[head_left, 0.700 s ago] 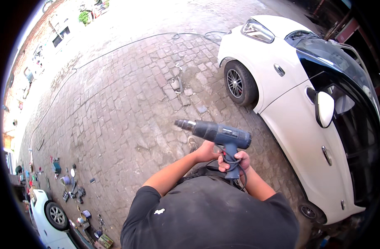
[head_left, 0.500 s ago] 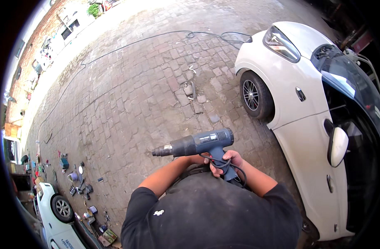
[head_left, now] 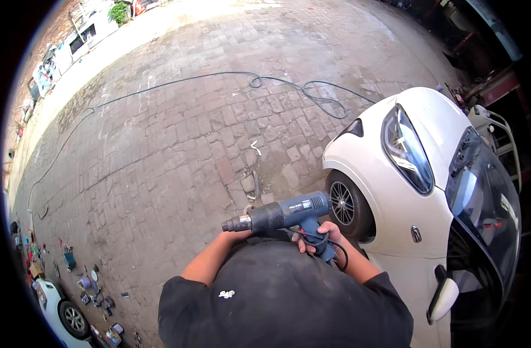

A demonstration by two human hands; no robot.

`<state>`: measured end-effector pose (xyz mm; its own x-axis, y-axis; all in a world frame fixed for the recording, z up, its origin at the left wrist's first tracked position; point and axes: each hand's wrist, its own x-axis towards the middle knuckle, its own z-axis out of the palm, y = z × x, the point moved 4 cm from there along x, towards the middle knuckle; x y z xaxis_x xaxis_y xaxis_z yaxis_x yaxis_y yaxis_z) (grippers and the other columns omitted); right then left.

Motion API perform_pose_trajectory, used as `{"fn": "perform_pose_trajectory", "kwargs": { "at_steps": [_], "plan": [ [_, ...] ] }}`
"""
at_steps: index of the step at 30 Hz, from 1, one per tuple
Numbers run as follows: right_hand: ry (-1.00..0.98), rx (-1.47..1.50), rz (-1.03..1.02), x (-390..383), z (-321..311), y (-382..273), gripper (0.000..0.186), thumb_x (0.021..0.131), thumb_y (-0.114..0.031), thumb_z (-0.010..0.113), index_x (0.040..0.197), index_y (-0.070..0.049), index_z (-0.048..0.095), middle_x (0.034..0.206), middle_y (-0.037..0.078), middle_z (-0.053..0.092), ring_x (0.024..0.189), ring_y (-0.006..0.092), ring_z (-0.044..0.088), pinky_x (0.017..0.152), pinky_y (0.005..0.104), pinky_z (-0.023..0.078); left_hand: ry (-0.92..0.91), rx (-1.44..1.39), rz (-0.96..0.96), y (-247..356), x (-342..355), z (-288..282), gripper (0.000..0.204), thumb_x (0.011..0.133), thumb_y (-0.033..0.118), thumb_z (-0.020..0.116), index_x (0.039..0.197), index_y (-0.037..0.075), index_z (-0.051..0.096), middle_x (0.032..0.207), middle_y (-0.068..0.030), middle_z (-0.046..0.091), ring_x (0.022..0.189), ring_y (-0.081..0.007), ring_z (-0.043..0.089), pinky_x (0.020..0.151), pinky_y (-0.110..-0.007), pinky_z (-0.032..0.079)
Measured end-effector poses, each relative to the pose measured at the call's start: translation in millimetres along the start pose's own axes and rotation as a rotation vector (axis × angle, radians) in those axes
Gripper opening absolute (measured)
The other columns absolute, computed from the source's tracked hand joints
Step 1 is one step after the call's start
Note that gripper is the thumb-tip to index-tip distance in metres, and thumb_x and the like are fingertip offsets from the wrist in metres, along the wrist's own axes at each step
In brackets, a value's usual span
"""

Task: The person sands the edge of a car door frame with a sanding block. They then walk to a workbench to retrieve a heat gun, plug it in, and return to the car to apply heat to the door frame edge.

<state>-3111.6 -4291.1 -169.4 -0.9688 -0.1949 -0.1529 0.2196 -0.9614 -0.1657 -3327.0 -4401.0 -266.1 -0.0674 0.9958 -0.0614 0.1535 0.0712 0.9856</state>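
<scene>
Within the right hand's point(head_left: 331, 232) curled grip sits the heat gun point(head_left: 290, 212); I cannot tell whether the left hand point(head_left: 237, 235), mostly hidden beneath it, grips. Holding appears settled; unwinding the bunched cord point(head_left: 346, 253) is not yet done.

Brick paving point(head_left: 161, 180) supports a looped dark cord point(head_left: 219, 73), a white car point(head_left: 393, 217) and, lower left, scattered small items point(head_left: 84, 283).

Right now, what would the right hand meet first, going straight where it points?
Gripping the heat gun, the right hand seems to have a free way over the brick paving; depth is unclear, and the gun hides part.
</scene>
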Motion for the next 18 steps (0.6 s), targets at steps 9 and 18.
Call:
{"fn": "perform_pose_trajectory", "kwargs": {
  "at_steps": [9, 18],
  "plan": [
    [0.113, 0.117, -0.470, 36.6, -48.4, -195.0, 0.072, 0.073, -0.032, 0.065, 0.128, 0.011, 0.048, 0.118, 0.031, 0.061, 0.100, 0.0337, 0.064, 0.097, 0.0445, 0.047, -0.344, 0.000, -0.271, 47.7, 300.2, -127.3, 0.020, 0.086, 0.018, 0.073, 0.081, 0.002, 0.063, 0.074, 0.0030, 0.059, 0.069, -0.0059, 0.052, 0.061, -0.027, 0.045],
    [0.203, -0.024, -0.702, 90.7, -137.0, -531.8, 0.046, 0.077, -0.014, 0.068, 0.120, -0.005, 0.053, 0.117, 0.019, 0.061, 0.110, 0.0371, 0.062, 0.096, 0.0571, 0.047, 0.046, 0.064, -0.247, 66.5, 523.7, -308.6, 0.021, 0.085, 0.017, 0.074, 0.076, 0.007, 0.058, 0.066, 0.0077, 0.048, 0.061, -0.0026, 0.040, 0.052, -0.022, 0.032]
  ]
}}
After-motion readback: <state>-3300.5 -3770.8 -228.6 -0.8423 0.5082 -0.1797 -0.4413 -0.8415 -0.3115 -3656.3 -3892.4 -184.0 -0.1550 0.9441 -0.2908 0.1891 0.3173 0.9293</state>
